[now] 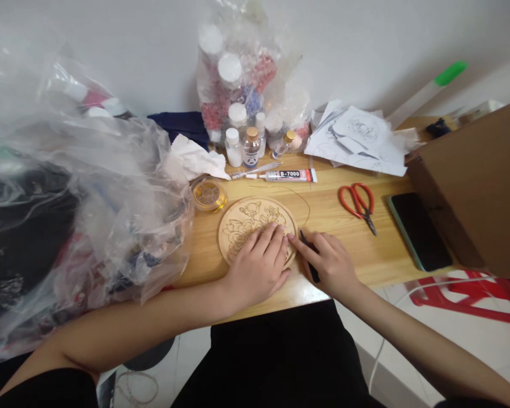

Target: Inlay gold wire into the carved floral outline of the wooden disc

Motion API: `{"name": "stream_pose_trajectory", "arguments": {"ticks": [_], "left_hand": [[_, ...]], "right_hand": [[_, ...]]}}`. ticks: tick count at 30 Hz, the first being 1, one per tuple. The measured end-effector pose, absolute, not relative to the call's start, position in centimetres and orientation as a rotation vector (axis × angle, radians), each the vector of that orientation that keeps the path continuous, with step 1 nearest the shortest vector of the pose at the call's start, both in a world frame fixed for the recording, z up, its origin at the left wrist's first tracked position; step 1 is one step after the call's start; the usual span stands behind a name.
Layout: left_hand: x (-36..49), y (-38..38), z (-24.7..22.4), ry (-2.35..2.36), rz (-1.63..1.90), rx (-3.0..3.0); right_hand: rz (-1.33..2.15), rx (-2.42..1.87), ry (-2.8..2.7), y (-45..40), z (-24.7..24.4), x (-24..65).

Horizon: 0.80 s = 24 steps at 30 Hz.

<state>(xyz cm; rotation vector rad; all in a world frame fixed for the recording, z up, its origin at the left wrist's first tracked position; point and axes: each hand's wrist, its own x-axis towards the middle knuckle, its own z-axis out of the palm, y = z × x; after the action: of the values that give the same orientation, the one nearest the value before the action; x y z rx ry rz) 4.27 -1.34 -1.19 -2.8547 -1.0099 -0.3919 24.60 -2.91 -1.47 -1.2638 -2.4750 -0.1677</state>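
Note:
A round wooden plaque with a flower design outlined in gold wire lies flat on the table in front of me. My left hand rests on its lower right part, fingers stretched out over the design and hiding some of it. At the plaque's right edge, my right hand is curled around a slim black tool, perhaps tweezers; its exact kind is partly hidden. The right index fingertip touches the plaque close to the left fingers. A thin loose wire curves over the table behind the right hand.
A spool of gold wire, a B-7000 glue tube and small bottles stand or lie behind the plaque. Red-handled pliers, a phone and a cardboard box are rightward. Plastic bags crowd the left.

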Motion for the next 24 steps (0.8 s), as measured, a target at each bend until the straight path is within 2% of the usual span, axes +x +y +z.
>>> {"name": "stream_pose_trajectory", "arguments": {"ticks": [24], "left_hand": [[4.31,-1.4,-1.02,-1.002,-0.369,-2.831]], "right_hand": [[-0.183,-1.223,-2.5,-2.77,-1.52,24.49]]}}
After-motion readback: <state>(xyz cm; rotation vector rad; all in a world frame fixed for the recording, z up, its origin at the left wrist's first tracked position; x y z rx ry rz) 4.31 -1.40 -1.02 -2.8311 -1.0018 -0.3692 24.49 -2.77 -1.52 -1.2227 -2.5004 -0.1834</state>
